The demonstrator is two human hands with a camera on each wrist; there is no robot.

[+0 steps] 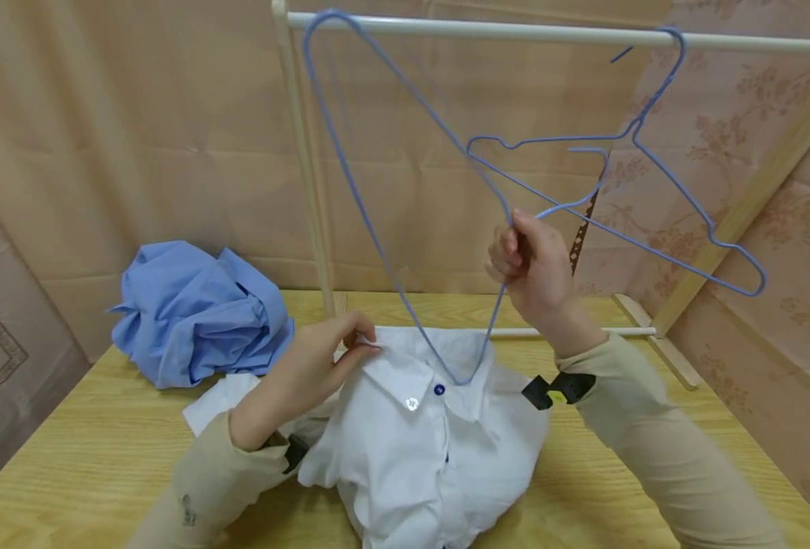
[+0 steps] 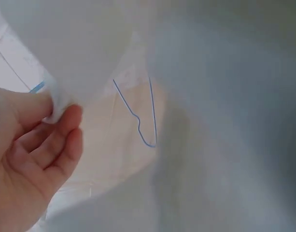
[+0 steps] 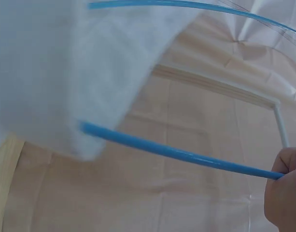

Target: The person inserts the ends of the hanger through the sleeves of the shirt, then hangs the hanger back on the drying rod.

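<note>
A white shirt (image 1: 405, 457) with dark blue buttons lies bunched on the table, its collar toward the rack. My left hand (image 1: 316, 366) pinches the shirt's collar at its left side; the left wrist view shows white cloth between thumb and fingers. Above the collar, my right hand (image 1: 538, 267) grips a blue wire hanger (image 1: 371, 221) near its neck, with the hook sticking out to the right. One end of this hanger dips into the collar opening, and its other end rises up to the rack's top bar in the head view. White cloth fills much of the left wrist view.
A second blue hanger (image 1: 673, 171) hangs from the white bar (image 1: 515, 30) of a rack at the back. Crumpled blue cloth (image 1: 199, 313) lies at the left of the wooden table (image 1: 48, 465), with a white piece of cloth (image 1: 220, 396) beside it. Curtains hang behind.
</note>
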